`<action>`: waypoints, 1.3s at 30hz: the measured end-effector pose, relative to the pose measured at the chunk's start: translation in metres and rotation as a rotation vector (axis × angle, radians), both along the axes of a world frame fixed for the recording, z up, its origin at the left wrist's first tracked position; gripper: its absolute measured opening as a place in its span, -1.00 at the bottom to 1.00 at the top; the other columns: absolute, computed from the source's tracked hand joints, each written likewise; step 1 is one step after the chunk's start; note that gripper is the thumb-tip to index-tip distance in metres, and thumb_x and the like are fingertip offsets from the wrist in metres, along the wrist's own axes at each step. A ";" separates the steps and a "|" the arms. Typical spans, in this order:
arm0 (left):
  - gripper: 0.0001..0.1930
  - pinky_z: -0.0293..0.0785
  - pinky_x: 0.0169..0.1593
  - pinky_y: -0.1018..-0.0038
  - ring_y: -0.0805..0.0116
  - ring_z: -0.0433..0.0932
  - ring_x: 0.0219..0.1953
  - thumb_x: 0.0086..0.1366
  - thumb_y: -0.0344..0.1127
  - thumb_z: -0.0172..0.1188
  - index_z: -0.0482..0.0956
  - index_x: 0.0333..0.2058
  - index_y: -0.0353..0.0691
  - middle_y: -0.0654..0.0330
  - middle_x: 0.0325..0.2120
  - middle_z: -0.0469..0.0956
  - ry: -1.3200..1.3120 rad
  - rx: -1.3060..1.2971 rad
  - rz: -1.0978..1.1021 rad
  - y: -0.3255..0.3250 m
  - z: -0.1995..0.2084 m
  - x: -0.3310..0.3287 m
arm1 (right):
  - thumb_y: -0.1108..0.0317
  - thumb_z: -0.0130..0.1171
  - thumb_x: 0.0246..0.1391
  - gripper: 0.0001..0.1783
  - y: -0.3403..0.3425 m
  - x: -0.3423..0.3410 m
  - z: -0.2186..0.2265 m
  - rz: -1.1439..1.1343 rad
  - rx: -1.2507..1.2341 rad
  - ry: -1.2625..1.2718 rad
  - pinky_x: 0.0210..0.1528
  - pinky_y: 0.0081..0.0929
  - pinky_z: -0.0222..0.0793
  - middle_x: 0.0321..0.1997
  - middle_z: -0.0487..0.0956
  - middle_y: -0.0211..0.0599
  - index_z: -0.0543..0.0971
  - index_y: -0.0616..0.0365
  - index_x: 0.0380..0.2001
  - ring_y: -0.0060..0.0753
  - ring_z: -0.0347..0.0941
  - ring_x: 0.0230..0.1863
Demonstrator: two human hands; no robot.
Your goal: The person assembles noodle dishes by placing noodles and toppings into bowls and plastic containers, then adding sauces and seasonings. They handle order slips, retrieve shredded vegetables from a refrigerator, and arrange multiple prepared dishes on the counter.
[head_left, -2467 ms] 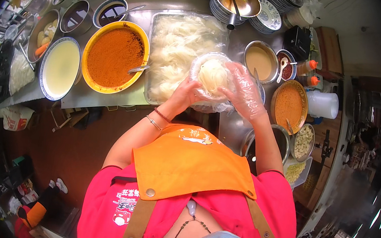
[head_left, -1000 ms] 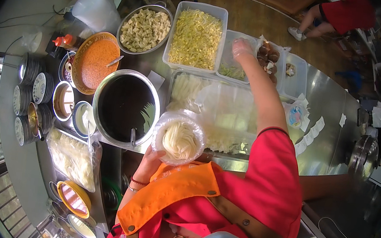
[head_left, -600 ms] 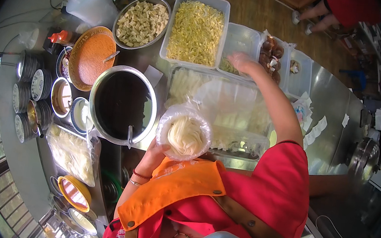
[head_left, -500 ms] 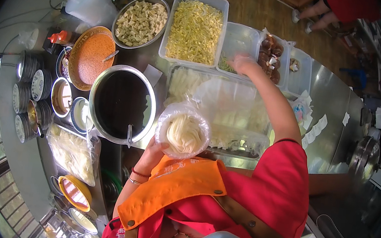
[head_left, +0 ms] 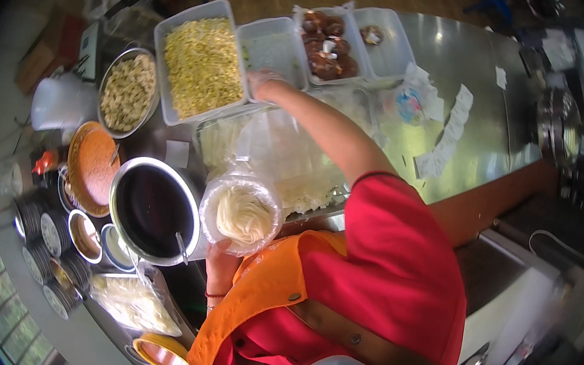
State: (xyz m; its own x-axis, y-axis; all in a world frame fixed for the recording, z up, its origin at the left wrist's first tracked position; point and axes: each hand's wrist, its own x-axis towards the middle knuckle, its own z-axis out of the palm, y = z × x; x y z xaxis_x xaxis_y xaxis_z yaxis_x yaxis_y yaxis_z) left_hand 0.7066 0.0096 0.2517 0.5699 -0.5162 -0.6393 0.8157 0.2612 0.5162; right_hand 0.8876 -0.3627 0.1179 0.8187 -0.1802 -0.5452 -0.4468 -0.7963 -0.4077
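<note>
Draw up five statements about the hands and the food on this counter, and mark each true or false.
1. The left hand supports the plastic-lined bowl of pale noodles. True.
2. The right hand also grips the bowl. False: the right hand is at the near end of the clear box just right of the yellow sprouts.
3. The pot of dark liquid is to the left of the bowl. True.
4. Nothing sticks out of the pot. False: a metal handle juts over its rim.
5. The brown round items lie left of the yellow sprouts. False: the brown round items are to their right.
</note>
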 end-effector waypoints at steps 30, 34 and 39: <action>-0.43 0.22 0.30 0.03 0.10 0.31 0.22 0.22 -0.30 0.05 0.26 0.19 -0.41 0.03 0.18 0.33 -0.031 -0.235 -0.343 -0.023 -0.026 -0.008 | 0.17 0.23 0.05 -0.40 0.186 -0.262 0.146 0.323 -0.325 -0.732 0.33 0.04 0.16 0.26 0.38 -0.16 0.42 0.10 0.17 0.00 0.21 0.35; -0.44 0.24 0.29 0.06 0.12 0.32 0.23 0.24 -0.30 0.06 0.29 0.21 -0.36 0.03 0.18 0.35 -0.103 -0.226 -0.445 -0.027 -0.041 -0.030 | 0.00 0.21 0.08 -0.41 0.196 -0.318 0.186 0.058 -0.318 -0.755 0.26 0.23 0.12 0.33 0.30 -0.20 0.45 0.02 0.14 0.11 0.24 0.28; -0.36 0.26 0.28 0.05 0.06 0.33 0.24 0.19 -0.34 0.09 0.23 0.27 -0.29 0.04 0.20 0.34 0.008 -0.297 -0.484 -0.051 -0.036 -0.057 | 0.03 0.21 0.09 -0.44 0.169 -0.372 0.222 -0.188 -0.345 -0.844 0.08 -0.02 0.37 0.22 0.39 -0.19 0.44 0.01 0.13 0.00 0.43 0.08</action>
State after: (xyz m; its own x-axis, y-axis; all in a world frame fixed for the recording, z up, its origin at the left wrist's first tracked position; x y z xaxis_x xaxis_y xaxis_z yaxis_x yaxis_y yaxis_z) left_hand 0.6499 -0.0418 0.2154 0.2196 -0.8756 -0.4302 0.8822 -0.0101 0.4708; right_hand 0.5157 -0.1932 0.3396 0.8606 -0.3918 0.3255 -0.2447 -0.8784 -0.4105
